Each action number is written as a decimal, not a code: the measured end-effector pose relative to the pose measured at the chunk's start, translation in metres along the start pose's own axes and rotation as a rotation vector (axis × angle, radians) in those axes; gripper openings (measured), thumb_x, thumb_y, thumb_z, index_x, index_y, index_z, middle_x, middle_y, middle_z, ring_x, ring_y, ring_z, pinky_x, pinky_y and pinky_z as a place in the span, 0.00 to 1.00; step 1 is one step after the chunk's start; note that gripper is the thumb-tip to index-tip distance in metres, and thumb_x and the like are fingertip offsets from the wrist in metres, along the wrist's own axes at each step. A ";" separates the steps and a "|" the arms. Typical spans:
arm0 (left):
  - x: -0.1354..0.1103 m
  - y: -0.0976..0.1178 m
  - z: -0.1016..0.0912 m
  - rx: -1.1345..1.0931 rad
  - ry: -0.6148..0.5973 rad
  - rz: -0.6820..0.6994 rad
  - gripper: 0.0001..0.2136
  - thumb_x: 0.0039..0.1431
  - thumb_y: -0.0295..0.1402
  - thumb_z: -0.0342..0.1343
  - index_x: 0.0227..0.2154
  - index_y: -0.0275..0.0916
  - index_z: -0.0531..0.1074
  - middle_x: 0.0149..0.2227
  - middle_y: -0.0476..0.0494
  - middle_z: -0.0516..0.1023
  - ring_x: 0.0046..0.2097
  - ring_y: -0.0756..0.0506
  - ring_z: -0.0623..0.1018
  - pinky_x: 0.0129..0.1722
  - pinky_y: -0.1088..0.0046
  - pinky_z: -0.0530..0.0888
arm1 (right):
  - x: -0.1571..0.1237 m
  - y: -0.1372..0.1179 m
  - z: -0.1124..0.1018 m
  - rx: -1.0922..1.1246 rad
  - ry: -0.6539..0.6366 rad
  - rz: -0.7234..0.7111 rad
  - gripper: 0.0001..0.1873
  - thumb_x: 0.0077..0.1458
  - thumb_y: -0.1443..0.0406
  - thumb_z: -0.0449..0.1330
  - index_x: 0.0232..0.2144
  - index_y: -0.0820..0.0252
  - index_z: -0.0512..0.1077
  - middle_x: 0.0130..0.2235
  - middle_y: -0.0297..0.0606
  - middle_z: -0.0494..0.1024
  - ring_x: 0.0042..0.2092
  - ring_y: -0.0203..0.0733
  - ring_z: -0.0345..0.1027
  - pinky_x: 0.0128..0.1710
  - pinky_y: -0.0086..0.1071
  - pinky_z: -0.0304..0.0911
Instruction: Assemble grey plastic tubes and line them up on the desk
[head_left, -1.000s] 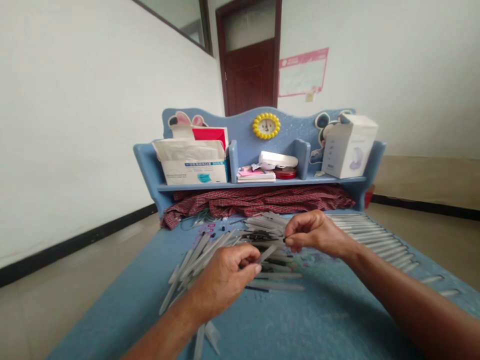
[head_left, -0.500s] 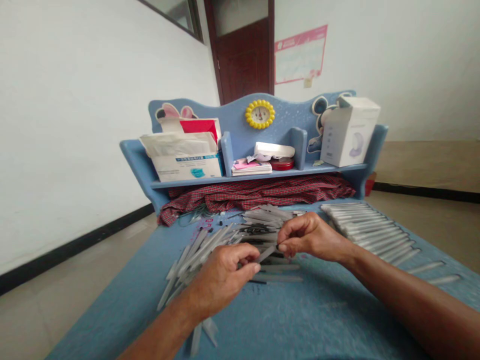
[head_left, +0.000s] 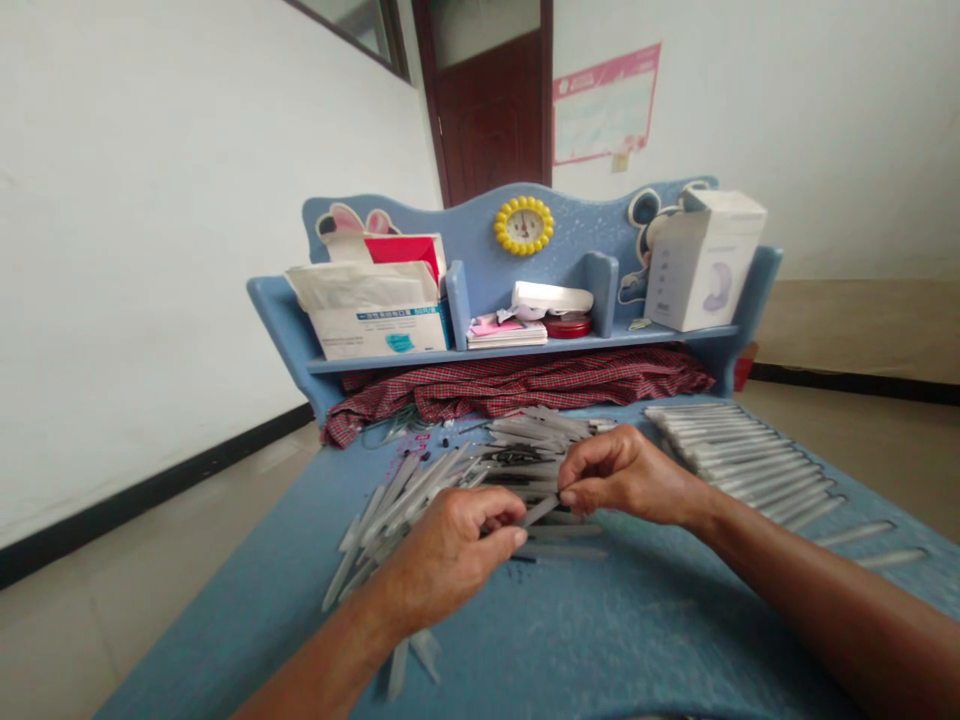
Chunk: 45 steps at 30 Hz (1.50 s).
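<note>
A translucent whitish pen barrel slants between my two hands above the blue desk. My left hand is closed around its lower left end. At the upper right end, the thumb and fingers of my right hand pinch together; a small dark part shows at the fingertips, too small to make out. Beneath and behind the hands lie dark pen parts and more frosted barrels. A loose heap of barrels is left of my left hand. Beyond my right forearm, assembled-looking pens lie in a row.
The blue desk has a back shelf with a mask box, papers, a red round tin and a white carton. A crumpled red checked cloth lies beneath the shelf. Small black pieces are scattered near the heap.
The view has shifted slightly. Both hands keep nearly the same pose on the pen barrel, and the dark part at the right fingertips shows less.
</note>
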<state>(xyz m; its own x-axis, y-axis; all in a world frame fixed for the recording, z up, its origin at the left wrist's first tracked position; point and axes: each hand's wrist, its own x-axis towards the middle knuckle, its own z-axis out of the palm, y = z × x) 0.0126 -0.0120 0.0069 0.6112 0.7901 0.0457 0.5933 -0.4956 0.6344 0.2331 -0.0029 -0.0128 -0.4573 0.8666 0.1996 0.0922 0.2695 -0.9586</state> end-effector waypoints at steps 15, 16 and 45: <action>-0.004 0.002 -0.002 -0.428 -0.107 -0.185 0.07 0.45 0.32 0.55 0.27 0.35 0.71 0.22 0.52 0.70 0.26 0.52 0.67 0.28 0.77 0.65 | -0.006 -0.001 0.004 -0.146 -0.027 -0.058 0.10 0.46 0.62 0.64 0.23 0.65 0.73 0.23 0.32 0.68 0.24 0.30 0.58 0.24 0.25 0.56; -0.004 0.002 -0.002 -0.448 -0.108 -0.182 0.07 0.45 0.32 0.55 0.27 0.34 0.71 0.23 0.52 0.71 0.26 0.52 0.68 0.29 0.76 0.65 | -0.007 -0.002 0.005 -0.154 -0.017 -0.073 0.09 0.46 0.63 0.64 0.23 0.65 0.73 0.23 0.33 0.68 0.25 0.30 0.58 0.24 0.25 0.56; -0.004 0.007 -0.004 -0.230 0.012 -0.123 0.05 0.45 0.31 0.52 0.25 0.36 0.68 0.22 0.55 0.61 0.26 0.52 0.60 0.27 0.76 0.58 | 0.000 0.007 0.009 -0.201 -0.024 -0.049 0.21 0.52 0.50 0.56 0.24 0.64 0.69 0.19 0.32 0.66 0.21 0.31 0.60 0.20 0.24 0.54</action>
<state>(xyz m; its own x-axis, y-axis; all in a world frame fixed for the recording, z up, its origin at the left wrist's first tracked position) 0.0121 -0.0177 0.0147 0.5348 0.8443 -0.0337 0.5267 -0.3019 0.7947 0.2256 -0.0046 -0.0217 -0.4860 0.8410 0.2379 0.2432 0.3916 -0.8874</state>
